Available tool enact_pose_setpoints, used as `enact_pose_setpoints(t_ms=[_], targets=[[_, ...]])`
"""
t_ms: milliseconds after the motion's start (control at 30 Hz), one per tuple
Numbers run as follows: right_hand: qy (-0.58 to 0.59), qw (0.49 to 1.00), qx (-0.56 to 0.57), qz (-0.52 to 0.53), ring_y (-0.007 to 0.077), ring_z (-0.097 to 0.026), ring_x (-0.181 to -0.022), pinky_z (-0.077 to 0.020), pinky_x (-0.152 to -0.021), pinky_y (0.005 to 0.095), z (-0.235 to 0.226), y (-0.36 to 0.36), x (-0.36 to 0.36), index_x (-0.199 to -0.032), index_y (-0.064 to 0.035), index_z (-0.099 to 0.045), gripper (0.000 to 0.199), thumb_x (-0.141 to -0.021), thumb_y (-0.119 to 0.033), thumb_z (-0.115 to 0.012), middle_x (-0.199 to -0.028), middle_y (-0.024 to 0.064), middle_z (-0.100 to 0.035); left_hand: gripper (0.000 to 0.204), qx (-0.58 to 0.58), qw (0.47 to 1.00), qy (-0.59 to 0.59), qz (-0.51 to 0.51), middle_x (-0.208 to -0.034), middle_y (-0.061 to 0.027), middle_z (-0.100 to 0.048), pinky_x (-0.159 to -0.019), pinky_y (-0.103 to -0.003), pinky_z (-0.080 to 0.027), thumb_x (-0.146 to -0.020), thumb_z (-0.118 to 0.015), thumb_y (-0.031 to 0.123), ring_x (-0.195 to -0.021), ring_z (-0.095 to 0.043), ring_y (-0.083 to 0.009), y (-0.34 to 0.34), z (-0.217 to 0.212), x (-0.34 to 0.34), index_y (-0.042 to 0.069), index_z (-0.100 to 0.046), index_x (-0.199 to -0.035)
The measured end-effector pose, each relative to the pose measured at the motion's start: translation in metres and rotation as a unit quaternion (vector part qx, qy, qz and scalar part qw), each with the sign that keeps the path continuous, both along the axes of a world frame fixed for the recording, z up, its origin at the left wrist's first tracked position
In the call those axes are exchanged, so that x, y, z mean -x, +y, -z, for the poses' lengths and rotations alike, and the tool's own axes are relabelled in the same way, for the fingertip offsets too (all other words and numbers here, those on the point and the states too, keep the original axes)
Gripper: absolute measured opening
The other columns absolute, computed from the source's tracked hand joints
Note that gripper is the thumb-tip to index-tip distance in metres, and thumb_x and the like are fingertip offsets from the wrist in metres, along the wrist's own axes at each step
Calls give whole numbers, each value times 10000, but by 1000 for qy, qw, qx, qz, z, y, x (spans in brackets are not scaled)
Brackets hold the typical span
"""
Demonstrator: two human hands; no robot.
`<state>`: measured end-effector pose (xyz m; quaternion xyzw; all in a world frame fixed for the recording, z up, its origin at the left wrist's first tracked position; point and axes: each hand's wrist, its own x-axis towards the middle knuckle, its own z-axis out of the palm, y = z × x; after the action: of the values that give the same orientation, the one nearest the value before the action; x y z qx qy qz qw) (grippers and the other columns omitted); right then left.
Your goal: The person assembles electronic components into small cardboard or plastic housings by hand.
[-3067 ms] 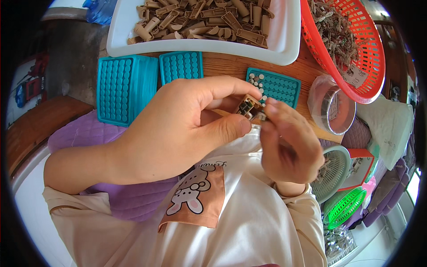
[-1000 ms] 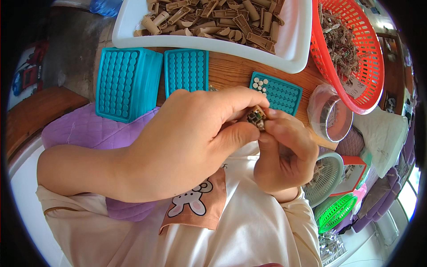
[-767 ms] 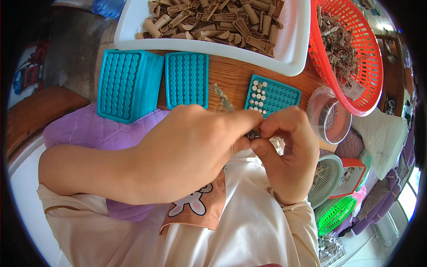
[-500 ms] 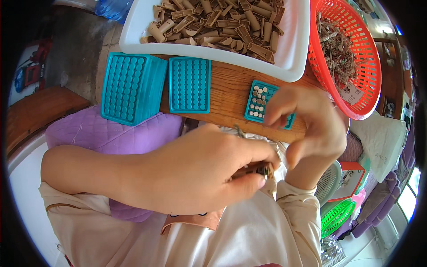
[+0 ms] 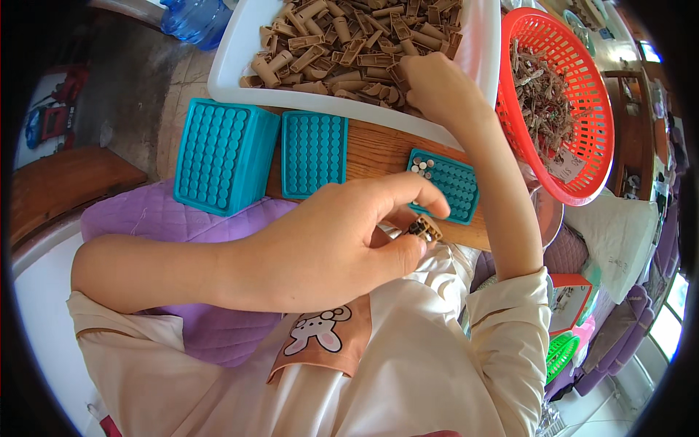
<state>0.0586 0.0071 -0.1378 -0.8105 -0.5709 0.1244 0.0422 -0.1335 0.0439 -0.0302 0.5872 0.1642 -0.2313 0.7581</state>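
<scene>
My left hand [image 5: 364,237] is closed around a small brown plastic part [image 5: 426,229] whose open end shows dark and metallic bits inside. It is held over my lap, just in front of the table edge. My right hand [image 5: 444,91] reaches into a white tub [image 5: 240,76] heaped with brown half-round plastic shells [image 5: 342,30]. Its fingers curl around a shell at the near right of the heap, and the fingertips are partly hidden. A small teal tray [image 5: 455,191] lies beyond my left fingers, holding several white-topped round pieces [image 5: 421,166] in its far left corner.
A tall teal tray stack [image 5: 226,156] and another teal tray [image 5: 314,154] are on the left of the wooden table [image 5: 375,149]. A red basket [image 5: 597,138] with brown twisted pieces stands at the right. A purple quilted cushion [image 5: 145,207] lies at the left.
My right hand has moved from beside my left hand, over the small teal tray, up into the white tub. My left hand still grips the brown part, its open end now more visible.
</scene>
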Motion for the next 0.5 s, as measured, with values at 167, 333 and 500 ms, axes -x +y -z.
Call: enact_pose_setpoints(t_ms=[167,333,500], targets=[[187,974,-98,85,197,-581,-670,-454,-594,283,-49,-25,1,-841,14,-563,183,-673,-52,-590,-723,152,-588,271,48,997,-33,-54,-965,-43,-486,-748,-225,-439,-844,-433,60,-836,-521,-101,8,5,-3,7,-416,-1109],[306,854,-298,297,174,-601,-670,-466,-570,247,-60,-78,27,-820,10,-580,148,-686,-46,-607,-718,104,-572,297,14,989,31,-145,-1090,-107,-489,-826,-275,-425,-887,-353,127,-949,-527,-168,9,-2,-10,25,-385,-1165],[226,870,-297,322,154,-597,-682,-465,-579,224,-32,-110,45,-829,2,-584,169,-662,7,-611,-782,92,-571,318,20,983,-40,-176,-1061,-100,-511,-847,-302,-419,-884,-362,113,-978,-510,-171,10,4,-10,25,-369,-1189]])
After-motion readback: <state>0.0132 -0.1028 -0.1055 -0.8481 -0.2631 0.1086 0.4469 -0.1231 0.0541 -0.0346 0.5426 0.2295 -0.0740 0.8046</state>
